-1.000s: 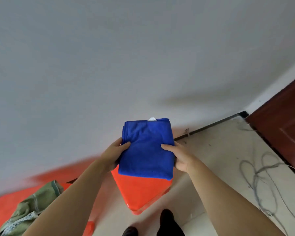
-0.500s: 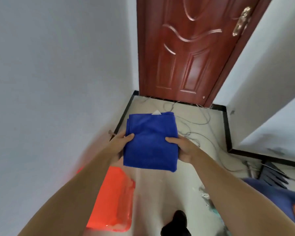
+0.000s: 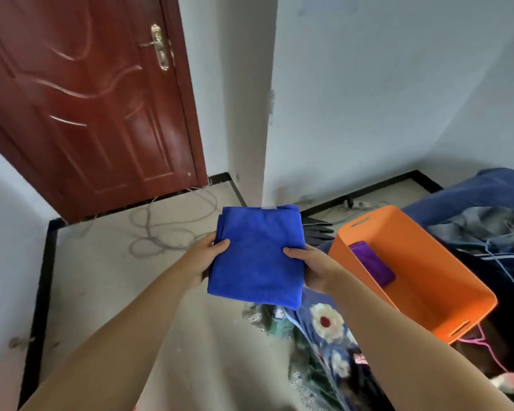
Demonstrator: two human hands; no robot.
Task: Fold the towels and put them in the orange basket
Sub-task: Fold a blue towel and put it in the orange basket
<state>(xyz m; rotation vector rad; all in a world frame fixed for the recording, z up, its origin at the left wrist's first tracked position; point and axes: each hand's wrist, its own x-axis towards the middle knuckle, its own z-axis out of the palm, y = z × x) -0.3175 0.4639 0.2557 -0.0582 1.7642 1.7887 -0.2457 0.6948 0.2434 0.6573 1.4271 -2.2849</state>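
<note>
A folded blue towel (image 3: pixel 257 256) is held flat in front of me, above the floor. My left hand (image 3: pixel 205 259) grips its left edge with the thumb on top. My right hand (image 3: pixel 312 266) grips its right edge the same way. Just right of the towel stands the orange basket (image 3: pixel 422 262), resting on a bed with its opening toward me. A folded purple towel (image 3: pixel 373 264) lies inside it against the near-left wall.
A dark red door (image 3: pixel 83 108) is shut at the back left, and grey cables (image 3: pixel 163 229) loop on the floor before it. A white wall corner (image 3: pixel 267 114) juts out behind the towel. Flowered bedding (image 3: pixel 327 336) and rumpled dark clothes (image 3: pixel 487 232) surround the basket.
The view has swung right, from the bare wall and orange table past the door to the bed. The orange basket has come into sight. Both hands keep the same hold on the blue towel.
</note>
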